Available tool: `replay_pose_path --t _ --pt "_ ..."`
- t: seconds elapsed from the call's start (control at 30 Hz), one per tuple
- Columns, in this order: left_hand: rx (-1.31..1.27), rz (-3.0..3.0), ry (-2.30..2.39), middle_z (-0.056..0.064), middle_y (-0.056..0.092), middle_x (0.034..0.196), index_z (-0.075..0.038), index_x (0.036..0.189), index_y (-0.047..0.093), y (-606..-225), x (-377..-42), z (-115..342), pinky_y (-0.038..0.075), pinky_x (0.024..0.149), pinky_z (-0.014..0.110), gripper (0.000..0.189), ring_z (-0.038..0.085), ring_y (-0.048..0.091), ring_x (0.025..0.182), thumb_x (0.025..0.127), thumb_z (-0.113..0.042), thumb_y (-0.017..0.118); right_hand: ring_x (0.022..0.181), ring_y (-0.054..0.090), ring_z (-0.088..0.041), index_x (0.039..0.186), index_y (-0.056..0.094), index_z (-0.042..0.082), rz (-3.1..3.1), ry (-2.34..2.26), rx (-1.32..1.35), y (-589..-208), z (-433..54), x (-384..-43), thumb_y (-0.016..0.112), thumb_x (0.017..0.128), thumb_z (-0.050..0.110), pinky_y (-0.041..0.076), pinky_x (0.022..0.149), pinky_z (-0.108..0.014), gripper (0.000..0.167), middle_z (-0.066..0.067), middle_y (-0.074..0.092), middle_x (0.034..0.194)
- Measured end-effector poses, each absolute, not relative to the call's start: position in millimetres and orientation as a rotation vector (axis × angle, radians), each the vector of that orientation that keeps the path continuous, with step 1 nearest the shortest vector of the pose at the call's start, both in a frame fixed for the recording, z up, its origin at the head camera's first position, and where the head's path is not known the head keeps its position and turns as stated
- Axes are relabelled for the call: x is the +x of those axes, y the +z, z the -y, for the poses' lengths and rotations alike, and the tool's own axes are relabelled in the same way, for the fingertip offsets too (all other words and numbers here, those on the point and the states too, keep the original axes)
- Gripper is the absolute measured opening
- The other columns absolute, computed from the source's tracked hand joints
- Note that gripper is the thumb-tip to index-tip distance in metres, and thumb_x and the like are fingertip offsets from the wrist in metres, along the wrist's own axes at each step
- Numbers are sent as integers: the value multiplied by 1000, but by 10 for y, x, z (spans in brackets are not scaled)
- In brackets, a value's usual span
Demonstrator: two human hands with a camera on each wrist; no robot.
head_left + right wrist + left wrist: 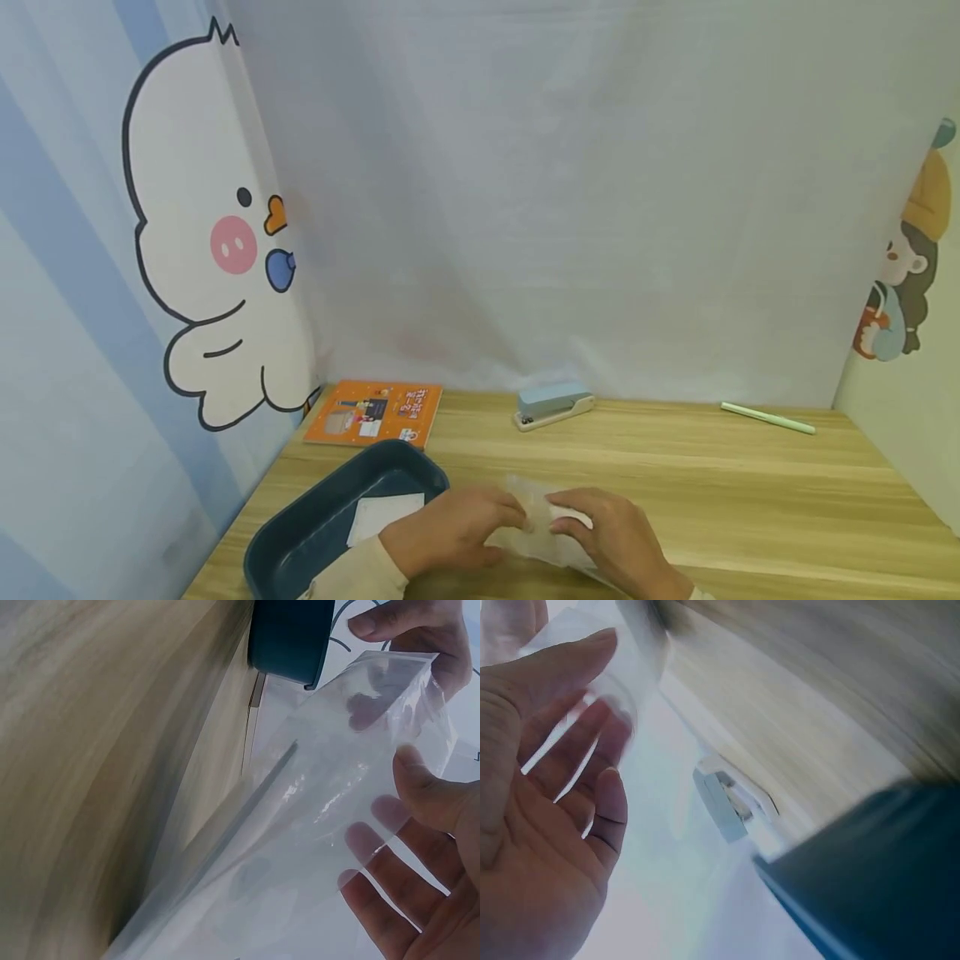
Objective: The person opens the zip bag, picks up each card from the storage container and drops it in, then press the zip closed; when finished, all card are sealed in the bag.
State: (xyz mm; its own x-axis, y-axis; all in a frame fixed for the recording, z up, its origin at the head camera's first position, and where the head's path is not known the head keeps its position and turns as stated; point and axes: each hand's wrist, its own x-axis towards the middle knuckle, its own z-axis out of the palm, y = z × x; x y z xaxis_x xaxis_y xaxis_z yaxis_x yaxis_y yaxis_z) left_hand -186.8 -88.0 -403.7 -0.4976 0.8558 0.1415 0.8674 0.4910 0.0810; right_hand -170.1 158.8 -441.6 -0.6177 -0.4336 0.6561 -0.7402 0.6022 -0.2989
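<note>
Clear bag in right hand

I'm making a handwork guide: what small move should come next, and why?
Perhaps the left hand should bring its thumb in to pinch the thin, clear plastic film, for a surer hold: in the right wrist view, that thumb stands apart from the fingers, which show through the film. The right hand has the film between thumb and fingers.

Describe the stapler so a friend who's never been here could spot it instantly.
Start at the wooden table and follow its far edge, below the grey backdrop. Between the orange book and the green pen sits the stapler. Unlike those two, it has a blue-grey top over a pale base.
</note>
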Motion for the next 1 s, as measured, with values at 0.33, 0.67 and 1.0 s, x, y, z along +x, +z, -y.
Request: replay_pose_path --t 0.33,0.67,1.0 --pt "-1289 2856 -359 -10 65 113 -20 114 74 -3898 -1887 1205 51 84 24 24 4 62 101 90 -18 76 90 73 -17 105 78 13 2386 801 861 -4393 -1650 -1711 83 78 20 58 74 -32 28 4 75 103" --pt "-1125 2934 -347 -3 68 115 -17 119 73 -3857 -1987 1563 54 78 30 30 9 65 94 89 -19 78 91 72 -16 106 78 17 2398 829 821 -4416 -1659 -1701 81 79 26 58 73 -33 28 6 75 103" --pt "-952 3081 -100 2 70 110 -13 114 75 -3876 -1991 1848 56 79 42 33 16 67 93 84 -25 81 89 73 -15 105 79 18 2363 796 826 -4420 -1685 -1702 83 77 26 58 71 -32 29 6 76 102"
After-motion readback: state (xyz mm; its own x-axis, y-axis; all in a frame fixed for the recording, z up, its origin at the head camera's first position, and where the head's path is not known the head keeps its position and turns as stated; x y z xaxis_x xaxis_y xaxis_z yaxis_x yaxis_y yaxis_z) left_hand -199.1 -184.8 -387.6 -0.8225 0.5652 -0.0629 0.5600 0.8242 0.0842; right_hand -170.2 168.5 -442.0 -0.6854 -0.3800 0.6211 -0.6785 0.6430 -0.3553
